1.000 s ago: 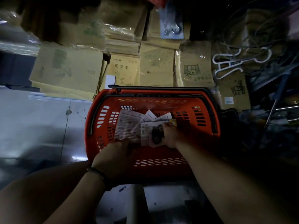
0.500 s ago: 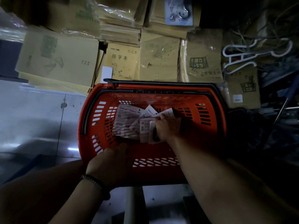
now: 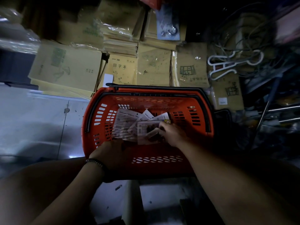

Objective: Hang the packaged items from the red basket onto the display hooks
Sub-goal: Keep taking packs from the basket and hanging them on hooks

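Observation:
A red basket (image 3: 201, 120) with black handles stands on the floor below me. Several flat packaged items (image 3: 125, 124) lie fanned out inside it. My right hand (image 3: 172, 135) reaches into the basket and pinches the nearest packaged item (image 3: 144, 132), a clear-fronted card with a dark object in it. My left hand (image 3: 110, 155) grips the basket's near rim at its left corner, with the fingers hidden inside the basket. No display hooks are in view.
Stacks of yellow-brown exercise books (image 3: 123, 70) in plastic wrap lie beyond the basket. A white plastic hanger (image 3: 227, 65) and tangled wires lie at the right. Metal rods (image 3: 282, 111) stick out at the far right. Pale floor tiles (image 3: 40, 124) spread to the left.
My right hand has shifted from the packet's right edge onto its front and closed on it. The view moved slightly; the left hand stayed on the rim.

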The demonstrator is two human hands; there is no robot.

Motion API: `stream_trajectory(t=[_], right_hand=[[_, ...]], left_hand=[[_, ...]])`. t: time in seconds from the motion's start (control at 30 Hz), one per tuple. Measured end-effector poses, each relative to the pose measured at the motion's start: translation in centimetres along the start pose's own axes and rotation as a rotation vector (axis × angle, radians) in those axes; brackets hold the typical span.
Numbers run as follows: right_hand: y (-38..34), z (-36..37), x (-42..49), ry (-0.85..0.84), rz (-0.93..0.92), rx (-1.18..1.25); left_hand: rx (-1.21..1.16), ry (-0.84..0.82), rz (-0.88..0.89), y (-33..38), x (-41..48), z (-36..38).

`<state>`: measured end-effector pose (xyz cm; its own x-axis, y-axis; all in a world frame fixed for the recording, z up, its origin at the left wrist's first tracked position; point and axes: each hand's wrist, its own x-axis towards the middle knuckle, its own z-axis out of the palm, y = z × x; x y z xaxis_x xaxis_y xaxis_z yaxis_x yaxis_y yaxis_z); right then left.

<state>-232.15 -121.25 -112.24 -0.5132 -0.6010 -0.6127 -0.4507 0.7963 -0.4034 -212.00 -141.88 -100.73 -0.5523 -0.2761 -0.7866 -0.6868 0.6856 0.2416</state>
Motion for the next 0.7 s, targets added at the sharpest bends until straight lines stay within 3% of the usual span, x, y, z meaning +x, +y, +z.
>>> stream_trajectory(t=[0.13, 0.23, 0.27, 0.4, 0.57, 0.7], right_hand=[[-1.9, -2.7, -2.7, 0.131, -0.037, 0.178], [-3.8, -4.8, -5.1, 0.218, -0.106, 0.261], [-4.5, -5.5, -6.1, 0.257, -0.131, 0.295], [-7.1, -8.2, -10.9, 0.391, -0.246, 0.364], [-9.6, -11.0, -16.5, 0.437, -0.372, 0.419], [-10.7, -12.7, -20.1, 0.428, -0.43, 0.384]], left_hand=[[0.001, -0.003, -0.004, -1.2, 1.2, 0.9], [-0.134, -0.042, 0.021, -1.3, 1.3, 1.0], [-0.262, -0.074, 0.0, -1.0, 0.6, 0.6], [-1.33, -0.186, -0.274, 0.3, -3.0, -0.5], [-1.758, -0.292, -0.189, 2.6, -7.4, -2.9], [-1.9, -0.313, -0.008, 4.6, -11.0, -4.1]])
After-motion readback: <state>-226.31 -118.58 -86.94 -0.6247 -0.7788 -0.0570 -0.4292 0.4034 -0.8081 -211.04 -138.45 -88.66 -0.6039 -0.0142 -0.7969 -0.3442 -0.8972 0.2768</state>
